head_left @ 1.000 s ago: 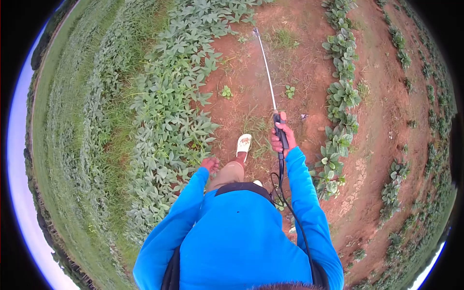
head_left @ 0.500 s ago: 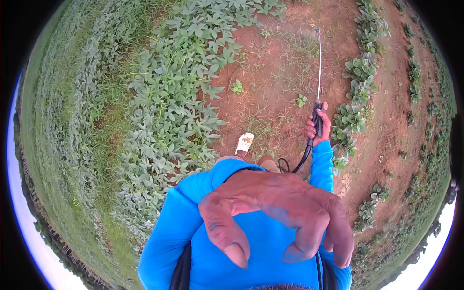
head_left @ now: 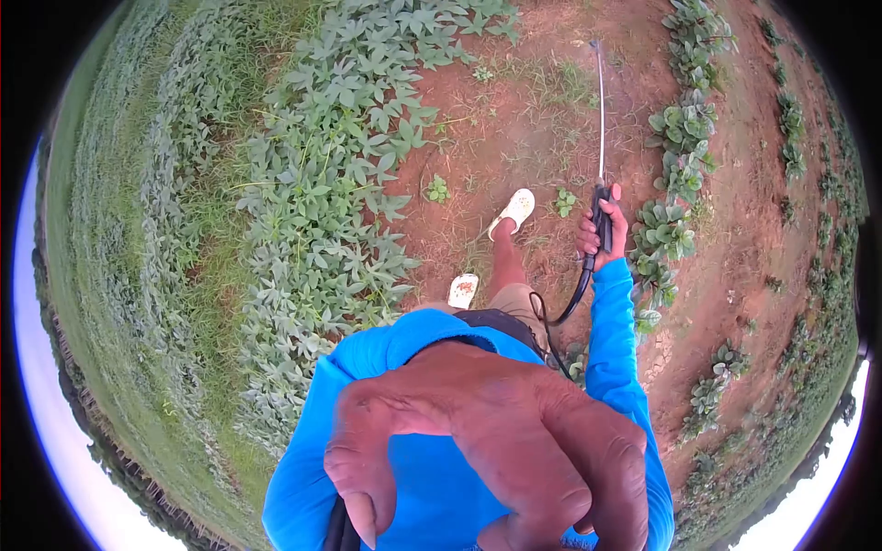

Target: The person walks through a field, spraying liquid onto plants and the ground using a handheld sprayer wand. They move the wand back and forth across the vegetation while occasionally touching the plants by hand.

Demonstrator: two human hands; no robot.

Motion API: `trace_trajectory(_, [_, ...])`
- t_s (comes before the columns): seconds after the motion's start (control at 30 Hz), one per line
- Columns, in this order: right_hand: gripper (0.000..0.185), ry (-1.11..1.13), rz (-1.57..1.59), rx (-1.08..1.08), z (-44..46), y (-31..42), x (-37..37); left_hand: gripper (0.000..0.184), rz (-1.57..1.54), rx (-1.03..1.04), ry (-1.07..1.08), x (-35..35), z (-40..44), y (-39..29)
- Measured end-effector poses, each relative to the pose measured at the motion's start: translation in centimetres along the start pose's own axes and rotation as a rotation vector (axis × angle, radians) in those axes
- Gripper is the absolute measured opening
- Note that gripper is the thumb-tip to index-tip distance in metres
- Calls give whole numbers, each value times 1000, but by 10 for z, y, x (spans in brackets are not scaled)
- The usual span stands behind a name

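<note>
My right hand (head_left: 602,230) is wrapped round the black handle of a sprayer wand (head_left: 601,124), thumb near the handle's top. Its thin metal lance points forward over the soil, with a small nozzle (head_left: 595,44) at the far end. From the bottom of the handle a black hose (head_left: 576,298) curves back toward my waist. Large and close to the camera, my left hand (head_left: 496,422) hangs in front of my chest. Its fingers are bent and apart, with nothing seen between them; some fingertips are cut off or hidden at the lower edge.
Leafy green crop plants (head_left: 312,184) grow thickly on the left. A row of broad-leaved plants (head_left: 669,230) runs along the right. Between them lies reddish soil (head_left: 478,138) with small weeds (head_left: 437,189) and grass. My feet wear white clogs (head_left: 520,208). A black strap (head_left: 342,525) crosses my blue shirt.
One foot has swung forward into view ahead of the other. The wand's tip has shifted slightly left and up. My left hand has moved lower and nearer the camera.
</note>
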State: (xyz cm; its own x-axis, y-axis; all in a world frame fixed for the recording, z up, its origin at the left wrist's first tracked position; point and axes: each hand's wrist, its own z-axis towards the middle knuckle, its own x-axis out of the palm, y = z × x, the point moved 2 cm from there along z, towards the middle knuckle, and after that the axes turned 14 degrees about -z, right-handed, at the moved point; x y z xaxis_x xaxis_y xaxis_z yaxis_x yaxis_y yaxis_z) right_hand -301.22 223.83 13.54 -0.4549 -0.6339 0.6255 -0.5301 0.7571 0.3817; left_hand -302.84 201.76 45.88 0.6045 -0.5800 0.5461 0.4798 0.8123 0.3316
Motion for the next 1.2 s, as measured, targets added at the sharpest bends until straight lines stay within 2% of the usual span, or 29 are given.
trace_trajectory(0.03, [32, 112, 45, 38, 10, 11, 3, 58, -15, 82, -200, -10, 5, 3])
trace_trajectory(0.07, [31, 222, 91, 79, 17, 20, 5, 58, -17, 74, -206, -25, 11, 5])
trace_trajectory(0.13, [32, 299, 132, 101, 34, 43, 9, 60, -85, -151, -50, -59, 29, 14])
trace_trajectory(0.2, [32, 413, 141, 126, 50, 69, 16, 60, -123, -178, -75, -90, 54, 25])
trace_trajectory(0.27, [31, 404, 189, 136, 59, 89, 13, 61, -158, -199, -132, -121, 71, 40])
trace_trajectory(0.33, [31, 427, 185, 134, 72, 117, 9, 60, -95, -281, 64, -158, 82, 55])
trace_trajectory(0.4, [30, 436, 218, 123, 78, 141, 3, 61, -132, -333, 42, -185, 98, 66])
trace_trajectory(0.47, [29, 286, 106, 79, 82, 164, -8, 61, -157, -378, 10, -204, 115, 74])
trace_trajectory(0.5, [29, 143, -16, 84, 85, 175, -16, 63, -86, -414, -93, -211, 127, 79])
trace_trajectory(0.53, [29, 149, -7, 93, 86, 183, -20, 64, -14, -446, -195, -219, 135, 83])
trace_trajectory(0.63, [32, -222, -118, -7, 82, 209, -32, 66, -63, -422, -188, -240, 139, 90])
trace_trajectory(0.67, [32, -233, -113, -2, 81, 215, -33, 66, -71, -418, -198, -247, 143, 92])
trace_trajectory(0.7, [32, -313, -113, -46, 81, 221, -35, 63, -87, -316, -198, -255, 150, 94])
trace_trajectory(0.73, [32, -394, -113, -89, 80, 226, -38, 70, -100, -214, -201, -262, 155, 93])
trace_trajectory(0.77, [32, -405, -108, -86, 81, 232, -41, 70, -108, -211, -210, -275, 162, 87])
trace_trajectory(0.8, [32, -407, -71, -72, 85, 240, -44, 56, -169, -482, -135, -291, 169, 80])
trace_trajectory(0.83, [31, -408, -35, -57, 89, 247, -46, 54, -228, -751, -54, -306, 173, 73])
trace_trajectory(0.87, [31, -414, -32, -60, 92, 254, -49, 54, -236, -750, -54, -320, 175, 66])
trace_trajectory(0.93, [31, -306, 1, -90, 102, 266, -52, 55, -66, -902, -184, -356, 166, 51])
trace_trajectory(0.97, [31, -311, 4, -95, 105, 274, -51, 54, 71, -908, -329, -378, 155, 42])
trace_trajectory(1.0, [30, -222, 45, -55, 110, 283, -48, 53, 209, -909, -469, -401, 141, 31])
trace_trajectory(1.03, [30, -133, 84, -18, 116, 293, -45, 50, 306, -1007, -707, -425, 127, 13])
trace_trajectory(1.07, [30, -139, 84, -30, 125, 303, -44, 42, 327, -959, -851, -457, 105, -3])
trace_trajectory(1.13, [29, 97, 128, 45, 145, 318, -35, 32, 464, -991, -1127, -516, 55, -51])
trace_trajectory(1.2, [29, 123, 132, 52, 166, 340, -22, 23, 846, -1108, -1449, -569, -7, -117])
